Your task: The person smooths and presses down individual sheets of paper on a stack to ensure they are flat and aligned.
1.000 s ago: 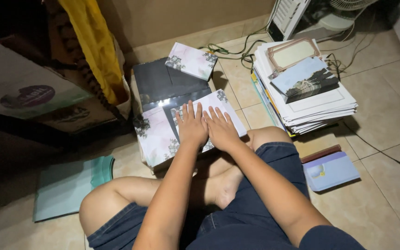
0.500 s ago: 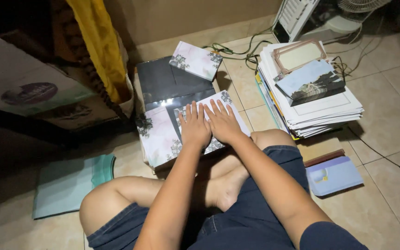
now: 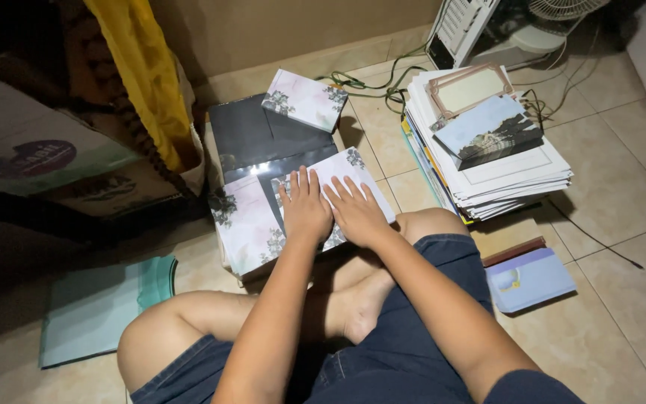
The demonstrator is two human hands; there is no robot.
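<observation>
I sit cross-legged on a tiled floor. My left hand (image 3: 305,206) and my right hand (image 3: 355,210) lie flat, side by side, fingers spread, pressing on a pale floral-printed folded sheet (image 3: 358,173). That sheet rests on a dark glossy sheet (image 3: 252,138) spread over a low flat box. A second floral sheet (image 3: 247,224) lies to the left of my hands. A small floral-printed box (image 3: 304,99) sits at the far end of the dark sheet.
A tall stack of papers (image 3: 495,168) with a framed card and a photo on top stands at the right. A blue booklet (image 3: 528,278) lies by my right knee. A teal folder (image 3: 99,307) is at the left. A cardboard box, yellow cloth, cables and a fan are behind.
My hands stay flat on the floral sheet, barely shifting. The view has moved slightly.
</observation>
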